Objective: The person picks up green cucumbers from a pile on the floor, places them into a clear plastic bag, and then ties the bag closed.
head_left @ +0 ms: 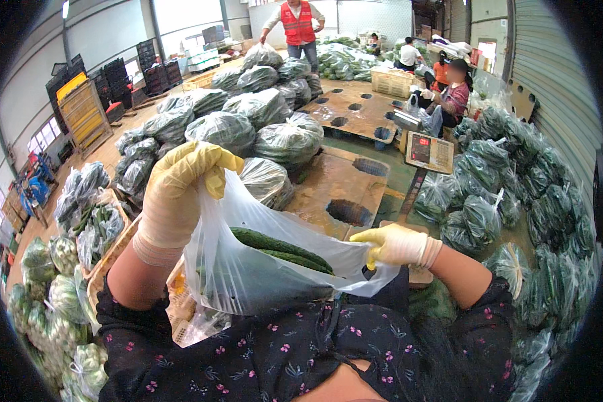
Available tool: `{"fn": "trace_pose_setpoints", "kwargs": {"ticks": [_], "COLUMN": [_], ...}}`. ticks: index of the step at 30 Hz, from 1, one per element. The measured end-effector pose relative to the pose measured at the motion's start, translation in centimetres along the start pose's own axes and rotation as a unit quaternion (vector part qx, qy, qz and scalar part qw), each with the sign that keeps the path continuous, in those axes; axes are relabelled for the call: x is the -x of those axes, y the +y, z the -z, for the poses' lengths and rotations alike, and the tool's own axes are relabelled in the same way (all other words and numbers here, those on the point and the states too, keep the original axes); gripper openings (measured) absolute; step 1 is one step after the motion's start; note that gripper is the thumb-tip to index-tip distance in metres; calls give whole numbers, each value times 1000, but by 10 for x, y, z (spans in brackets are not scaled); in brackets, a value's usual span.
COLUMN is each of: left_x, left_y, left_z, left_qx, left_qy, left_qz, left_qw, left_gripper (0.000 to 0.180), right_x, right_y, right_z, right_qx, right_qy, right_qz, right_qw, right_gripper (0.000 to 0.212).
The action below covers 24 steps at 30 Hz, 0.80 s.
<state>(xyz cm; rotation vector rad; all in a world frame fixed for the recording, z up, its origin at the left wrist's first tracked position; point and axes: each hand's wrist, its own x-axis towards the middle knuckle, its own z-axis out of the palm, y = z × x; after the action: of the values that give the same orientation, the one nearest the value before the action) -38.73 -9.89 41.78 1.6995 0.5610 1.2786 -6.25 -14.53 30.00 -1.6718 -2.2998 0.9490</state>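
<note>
A clear plastic bag (248, 285) hangs stretched between my two hands in front of my chest. Inside it lie long dark green cucumbers (281, 249), seen through the open mouth. My left hand (187, 177), in a yellow-and-white glove, is raised and closed on the bag's upper left edge. Lower down, my right hand (392, 246), gloved the same way, pinches the bag's right edge between thumb and fingers. The bag's underside and the rest of its contents show only dimly through the plastic.
Filled bags (221, 130) are heaped ahead, with more bags of greens (489, 201) along the right. A scale display (429, 153) stands on a post beyond my right hand. Brown pallets (335, 187) lie ahead. A person in a red vest (298, 23) stands at the back; others sit right.
</note>
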Motion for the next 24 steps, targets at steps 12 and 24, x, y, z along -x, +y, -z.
{"fn": "trace_pose_setpoints", "kwargs": {"ticks": [12, 24], "left_x": [-32, -46], "left_y": [-9, -4], "left_z": [-12, -58], "left_qx": [4, 54], "left_qy": [-32, -121], "left_qz": [-61, -70], "left_qw": [998, 989], "left_gripper": [27, 34], "right_x": [47, 123], "right_y": [-36, -60], "right_z": [-6, 31], "right_qx": [-573, -339], "right_qy": [243, 556], "right_qz": [304, 308], "right_qw": [721, 693], "right_gripper": [61, 87]}}
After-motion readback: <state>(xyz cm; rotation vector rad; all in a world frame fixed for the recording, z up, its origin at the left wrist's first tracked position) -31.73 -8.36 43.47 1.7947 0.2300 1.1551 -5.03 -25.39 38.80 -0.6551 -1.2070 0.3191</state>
